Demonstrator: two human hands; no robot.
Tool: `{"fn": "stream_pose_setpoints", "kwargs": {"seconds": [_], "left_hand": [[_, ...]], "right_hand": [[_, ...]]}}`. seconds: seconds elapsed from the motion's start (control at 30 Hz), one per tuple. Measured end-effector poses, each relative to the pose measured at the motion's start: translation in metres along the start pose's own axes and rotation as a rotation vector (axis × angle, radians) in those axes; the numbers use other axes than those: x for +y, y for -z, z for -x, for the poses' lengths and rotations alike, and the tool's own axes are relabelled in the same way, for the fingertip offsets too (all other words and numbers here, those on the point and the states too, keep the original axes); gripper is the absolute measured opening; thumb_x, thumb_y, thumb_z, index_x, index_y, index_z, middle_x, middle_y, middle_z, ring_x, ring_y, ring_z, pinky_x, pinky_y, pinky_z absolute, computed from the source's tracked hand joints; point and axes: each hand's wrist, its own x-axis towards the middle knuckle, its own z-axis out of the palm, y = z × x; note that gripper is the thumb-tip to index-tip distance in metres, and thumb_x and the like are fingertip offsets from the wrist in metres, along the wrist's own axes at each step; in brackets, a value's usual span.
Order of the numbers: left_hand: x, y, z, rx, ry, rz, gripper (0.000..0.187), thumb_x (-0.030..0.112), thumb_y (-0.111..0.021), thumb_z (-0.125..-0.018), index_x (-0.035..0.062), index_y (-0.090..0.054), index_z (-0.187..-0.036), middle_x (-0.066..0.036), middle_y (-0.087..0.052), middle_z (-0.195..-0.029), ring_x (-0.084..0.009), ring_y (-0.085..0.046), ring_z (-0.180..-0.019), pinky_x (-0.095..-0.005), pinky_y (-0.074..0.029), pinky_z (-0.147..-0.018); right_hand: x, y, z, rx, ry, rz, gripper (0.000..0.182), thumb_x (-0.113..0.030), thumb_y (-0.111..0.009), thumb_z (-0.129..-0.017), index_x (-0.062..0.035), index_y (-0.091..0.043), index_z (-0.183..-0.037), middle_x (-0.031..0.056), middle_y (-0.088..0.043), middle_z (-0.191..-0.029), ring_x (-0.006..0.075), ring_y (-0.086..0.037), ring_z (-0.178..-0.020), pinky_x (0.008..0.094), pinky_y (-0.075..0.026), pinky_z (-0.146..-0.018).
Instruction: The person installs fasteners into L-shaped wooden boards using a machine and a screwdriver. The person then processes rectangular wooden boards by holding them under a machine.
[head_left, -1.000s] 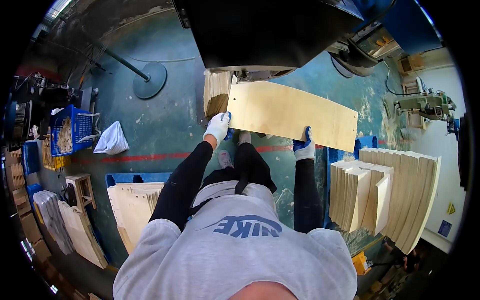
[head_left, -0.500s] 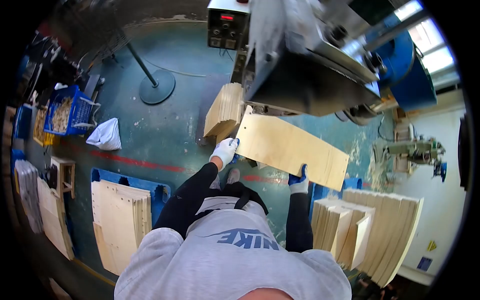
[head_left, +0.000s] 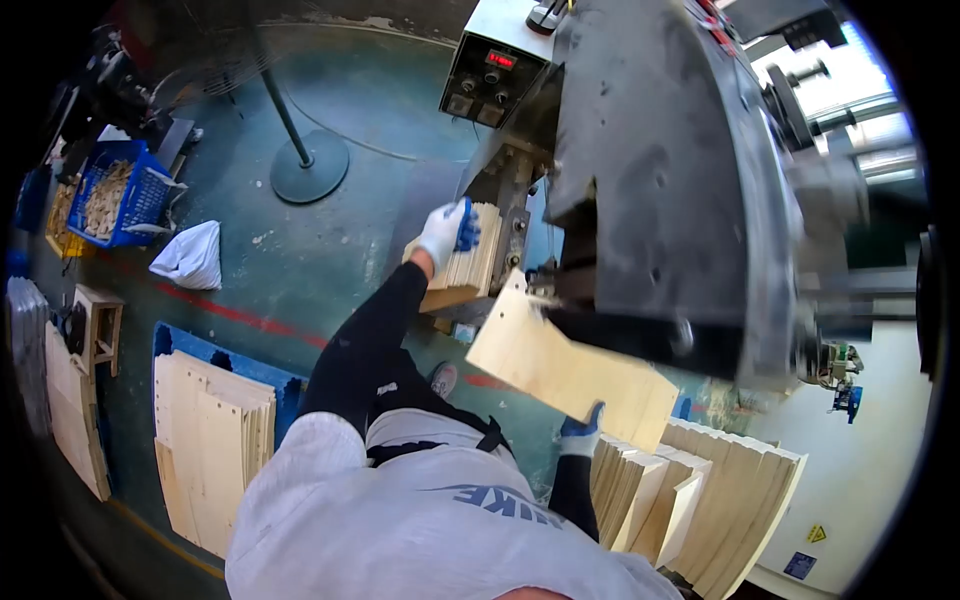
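Note:
My left hand (head_left: 446, 232), in a white glove with blue-coated fingers, is over the top of a stack of plywood boards (head_left: 465, 268) standing on edge beside the machine. Its fingers are loosely bent and apart, with no board lifted between them. My right hand (head_left: 580, 432), gloved the same way, grips the near edge of a long pale plywood panel (head_left: 570, 375), thumb on its upper face. That panel has small holes near its left end. Its far edge runs under the dark metal housing of the machine (head_left: 660, 200), which hides part of it.
A control box (head_left: 498, 75) with a red display is at the machine's left. More plywood boards stand at right (head_left: 700, 490) and on a blue pallet (head_left: 225, 350) at left. A round stand base (head_left: 310, 167), a white sack (head_left: 190, 255) and a blue basket (head_left: 125, 195) are farther off.
My left hand has let go of the panel's left end and moved up to the stacked boards. The panel, still in my right hand, appears lower and under the machine housing; the view has shifted.

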Motion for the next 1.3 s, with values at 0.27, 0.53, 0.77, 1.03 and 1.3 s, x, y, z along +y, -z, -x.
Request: {"fn": "stream_pose_setpoints", "kwargs": {"seconds": [0.27, 0.53, 0.77, 1.03, 1.3], "left_hand": [[0.048, -0.027, -0.234, -0.067, 0.122, 0.319, 0.045, 0.047, -0.046, -0.103, 0.0046, -0.061, -0.109, -0.012, -0.071, -0.094, -0.0255, -0.068, -0.074, -0.0347, -0.054, -0.064], [0.037, -0.031, -0.322, -0.459, 0.178, 0.948, 0.035, 0.038, -0.052, -0.102, 0.0065, -0.065, -0.111, -0.008, -0.071, -0.099, -0.0222, -0.066, -0.083, -0.0333, -0.055, -0.070], [0.048, -0.025, -0.319, -0.525, 0.332, 1.006, 0.027, 0.032, -0.060, -0.099, 0.0058, -0.066, -0.105, -0.007, -0.070, -0.094, -0.0180, -0.065, -0.078, -0.0307, -0.053, -0.066], [0.069, -0.048, -0.298, 0.036, -0.156, 0.234, 0.016, 0.021, -0.072, -0.090, 0.0067, -0.065, -0.091, -0.003, -0.067, -0.080, -0.0139, -0.062, -0.064, -0.0286, -0.049, -0.058], [0.026, 0.011, -0.066, 0.075, -0.634, -0.370, 0.026, 0.027, -0.062, -0.096, 0.0010, -0.064, -0.097, -0.004, -0.064, -0.077, -0.0093, -0.054, -0.065, -0.0283, -0.046, -0.062]], "right_hand": [[0.007, 0.015, 0.059, 0.148, 0.134, 0.121, 0.040, -0.031, -0.063, -0.098, -0.0063, -0.058, -0.128, 0.0103, -0.063, -0.128, 0.0258, -0.058, -0.121, 0.0429, -0.045, -0.108], [0.026, 0.010, 0.113, 0.323, 0.163, 0.113, 0.039, -0.032, -0.063, -0.098, -0.0064, -0.059, -0.127, 0.0101, -0.064, -0.127, 0.0256, -0.059, -0.121, 0.0428, -0.045, -0.108], [0.027, 0.017, 0.114, 0.331, 0.144, 0.127, 0.039, -0.032, -0.063, -0.098, -0.0065, -0.059, -0.126, 0.0100, -0.064, -0.126, 0.0254, -0.059, -0.121, 0.0427, -0.046, -0.107], [0.013, 0.021, 0.081, 0.201, 0.145, 0.122, 0.038, -0.033, -0.063, -0.098, -0.0067, -0.060, -0.125, 0.0098, -0.065, -0.126, 0.0252, -0.059, -0.120, 0.0425, -0.046, -0.107], [-0.006, -0.001, 0.013, 0.024, 0.026, -0.002, 0.036, -0.031, -0.065, -0.097, -0.0073, -0.062, -0.124, 0.0082, -0.066, -0.123, 0.0248, -0.061, -0.119, 0.0423, -0.047, -0.107]]}}
